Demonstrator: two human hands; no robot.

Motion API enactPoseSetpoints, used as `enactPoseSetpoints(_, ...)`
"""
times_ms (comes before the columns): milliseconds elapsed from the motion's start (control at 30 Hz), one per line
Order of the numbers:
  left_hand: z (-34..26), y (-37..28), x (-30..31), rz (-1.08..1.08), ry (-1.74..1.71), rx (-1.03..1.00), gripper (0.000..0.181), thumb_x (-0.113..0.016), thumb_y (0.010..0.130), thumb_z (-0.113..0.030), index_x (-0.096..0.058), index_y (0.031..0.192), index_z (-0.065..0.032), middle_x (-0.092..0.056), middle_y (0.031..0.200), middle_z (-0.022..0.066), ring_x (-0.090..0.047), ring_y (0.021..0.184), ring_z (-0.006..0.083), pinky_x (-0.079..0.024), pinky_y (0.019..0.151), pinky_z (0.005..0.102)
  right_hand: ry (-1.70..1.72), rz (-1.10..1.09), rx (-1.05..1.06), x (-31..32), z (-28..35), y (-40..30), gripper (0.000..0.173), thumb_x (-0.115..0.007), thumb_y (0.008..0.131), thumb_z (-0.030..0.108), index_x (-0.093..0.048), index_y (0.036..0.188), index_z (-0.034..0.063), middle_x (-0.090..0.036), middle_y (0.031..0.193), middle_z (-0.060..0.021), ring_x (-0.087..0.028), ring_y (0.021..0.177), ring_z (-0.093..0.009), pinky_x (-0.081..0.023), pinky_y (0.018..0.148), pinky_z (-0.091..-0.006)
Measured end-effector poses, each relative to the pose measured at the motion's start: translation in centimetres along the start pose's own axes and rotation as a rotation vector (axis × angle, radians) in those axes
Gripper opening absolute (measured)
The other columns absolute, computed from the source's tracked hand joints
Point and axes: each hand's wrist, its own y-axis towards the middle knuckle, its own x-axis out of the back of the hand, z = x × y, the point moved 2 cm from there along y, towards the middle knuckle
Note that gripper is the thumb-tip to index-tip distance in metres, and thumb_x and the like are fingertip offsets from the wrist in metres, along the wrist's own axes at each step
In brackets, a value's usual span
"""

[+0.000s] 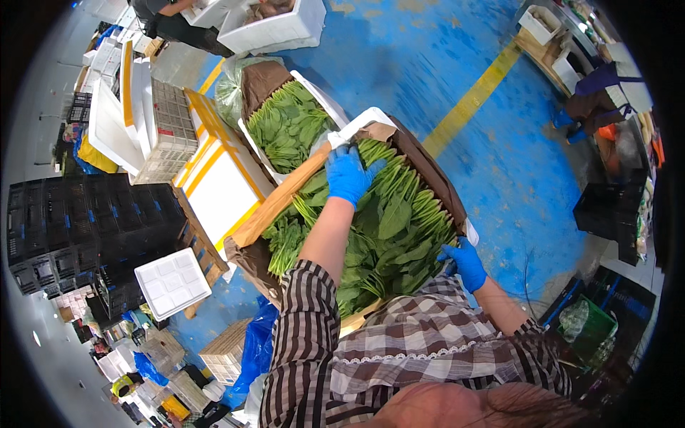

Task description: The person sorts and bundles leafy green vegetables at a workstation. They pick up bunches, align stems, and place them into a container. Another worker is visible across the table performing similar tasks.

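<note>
Right before me is a white foam box [370, 116] lined with brown paper [431, 168]. Bundles of leafy greens that look like spinach [396, 219] fill it, many stems turned toward the paper on the right. My left hand [349, 175], in a blue glove, lies on the greens near the far corner, thumb and fingers apart. At the right edge of the box is my right hand [466, 263], also gloved, its bent fingers at the leaves and paper. Whether those fingertips grip anything is hidden.
A second foam box [318, 91] of greens adjoins the far side. To the left, taped foam boxes [217, 190] rest on a wooden pallet [200, 254], near black crates [80, 224]. A co-worker [182, 27] is beyond, another person [591, 101] far right. Blue floor [497, 160] extends right.
</note>
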Motion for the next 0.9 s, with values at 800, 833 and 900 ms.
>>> enactPoseSetpoints(800, -0.9, -4.1, 4.2, 0.365, -0.517, 0.039, 0.117, -0.077, 0.071, -0.066, -0.029, 0.152, 0.0030, -0.047, 0.146, 0.0246, -0.050, 0.132, 0.0360, -0.043, 0.107, 0.0431, 0.515, 0.264, -0.033, 1.5, -3.1, 1.1, 0.014, -0.067, 0.096, 0.024, -0.057, 0.092, 0.0151, -0.042, 0.056, 0.0007, -0.036, 0.044, -0.012, -0.049, 0.064, -0.0364)
enactPoseSetpoints(833, -0.5, -4.0, 3.8, 0.325, -0.494, 0.035, 0.116, -0.080, 0.070, -0.063, -0.029, 0.152, 0.0029, -0.048, 0.146, 0.0234, -0.050, 0.132, 0.0349, -0.044, 0.107, 0.0426, 0.426, 0.207, -0.039, 1.3, -2.8, 0.9, 0.023, -0.068, 0.094, 0.025, -0.055, 0.107, 0.0110, -0.042, 0.055, 0.0007, -0.037, 0.045, -0.011, -0.050, 0.064, -0.0363)
enactPoseSetpoints(900, -0.3, -4.4, 3.0, 0.338, -0.675, 0.014, 0.115, -0.084, 0.068, -0.057, -0.032, 0.151, 0.0019, -0.049, 0.145, 0.0225, -0.050, 0.133, 0.0349, -0.042, 0.108, 0.0422, 0.247, 0.099, -0.056, 1.5, -2.2, 0.4, 0.054, -0.071, 0.092, 0.026, -0.051, 0.137, 0.0029, -0.041, 0.054, 0.0009, -0.041, 0.045, -0.011, -0.051, 0.064, -0.0361)
